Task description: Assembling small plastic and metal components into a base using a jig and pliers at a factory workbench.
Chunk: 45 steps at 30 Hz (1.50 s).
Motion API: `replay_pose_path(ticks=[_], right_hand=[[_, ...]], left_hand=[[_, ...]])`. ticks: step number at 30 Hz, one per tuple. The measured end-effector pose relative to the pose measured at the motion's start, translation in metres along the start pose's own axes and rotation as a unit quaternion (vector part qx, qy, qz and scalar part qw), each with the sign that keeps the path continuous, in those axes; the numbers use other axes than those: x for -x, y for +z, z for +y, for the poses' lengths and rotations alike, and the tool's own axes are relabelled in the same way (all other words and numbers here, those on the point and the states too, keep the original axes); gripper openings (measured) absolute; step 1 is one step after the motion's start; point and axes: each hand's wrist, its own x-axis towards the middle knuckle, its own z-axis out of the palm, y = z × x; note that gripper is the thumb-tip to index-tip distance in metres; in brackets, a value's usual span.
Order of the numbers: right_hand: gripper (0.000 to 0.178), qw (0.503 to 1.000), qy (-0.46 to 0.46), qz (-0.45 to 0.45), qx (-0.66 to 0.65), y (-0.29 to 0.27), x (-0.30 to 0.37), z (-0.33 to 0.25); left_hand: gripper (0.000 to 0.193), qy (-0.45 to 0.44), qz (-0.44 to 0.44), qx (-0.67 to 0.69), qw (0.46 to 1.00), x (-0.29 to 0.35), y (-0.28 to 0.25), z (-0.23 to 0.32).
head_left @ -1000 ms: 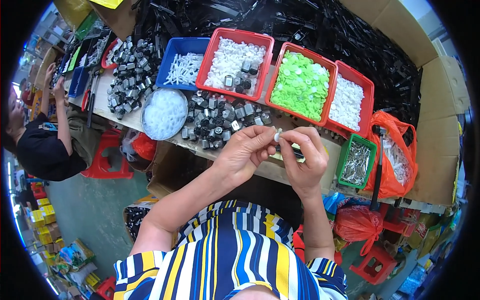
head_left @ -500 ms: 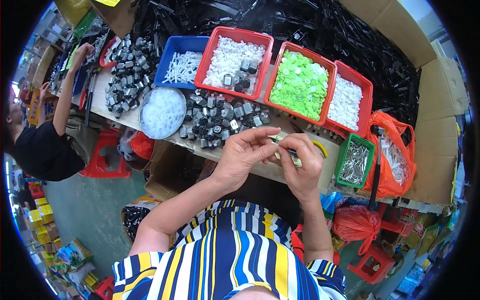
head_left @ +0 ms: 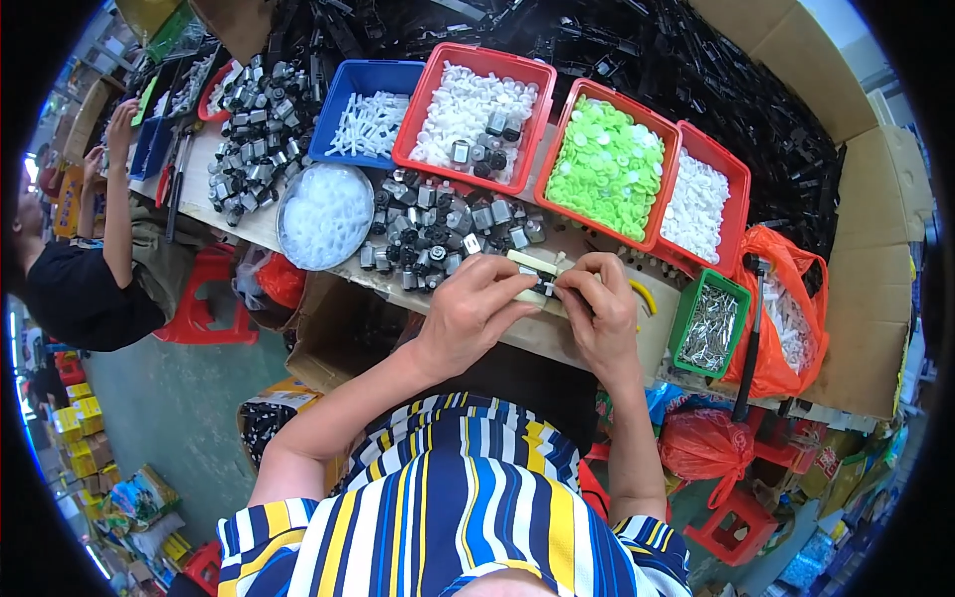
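Note:
At the bench's near edge my two hands meet over a cream-coloured block [head_left: 532, 262] with a small black part [head_left: 543, 285] lying across it. The fingertips of my left hand [head_left: 468, 310] are closed at the left end of that black part. My right hand [head_left: 603, 318] pinches at its right end, where a tiny pale bit shows; its fingers hide most of what they hold. Just behind my left hand lie many small silver-and-black motors [head_left: 428, 234]. A yellow-handled tool [head_left: 645, 296] rests beside my right hand, partly hidden.
Across the bench stand a blue bin of white shafts [head_left: 343, 68], red bins of white parts [head_left: 406, 139] and green discs [head_left: 542, 184], and a green basket of metal pins [head_left: 680, 343]. A hammer [head_left: 751, 338] stands near a red bag [head_left: 796, 368]. Another person [head_left: 90, 289] works at left.
My hands have tipped down from a raised pinch to the cream block, which now shows with the black part on it. The head view has shifted slightly. The other person's raised hand has moved left.

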Motion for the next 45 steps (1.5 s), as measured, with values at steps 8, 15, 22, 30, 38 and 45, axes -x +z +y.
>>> replay_pose_path(ticks=[8,15,22,30,38,45], right_hand=[[0.013,1.0,-0.006,0.009,0.01,0.008,0.0,0.007],[0.014,0.999,-0.02,-0.005,0.032,0.007,-0.001,0.007],[0.013,0.998,-0.024,-0.026,0.047,0.006,-0.003,0.007],[0.014,0.997,-0.026,-0.063,0.043,0.001,-0.008,0.005],[0.016,0.999,-0.012,-0.03,0.013,0.003,-0.002,0.012],[0.02,0.998,-0.038,-0.038,0.031,-0.003,-0.004,0.01]], left_hand=[[0.038,0.139,-0.035,-0.151,0.978,0.007,0.012,-0.015],[0.038,0.173,-0.048,-0.204,0.962,0.006,0.013,-0.019],[0.038,0.17,-0.06,-0.192,0.965,0.007,0.014,-0.017],[0.042,0.164,-0.058,-0.173,0.97,0.009,0.013,-0.017],[0.04,0.184,-0.065,-0.18,0.964,0.004,0.015,-0.015],[0.036,0.178,-0.074,-0.196,0.961,-0.001,0.015,-0.012]])
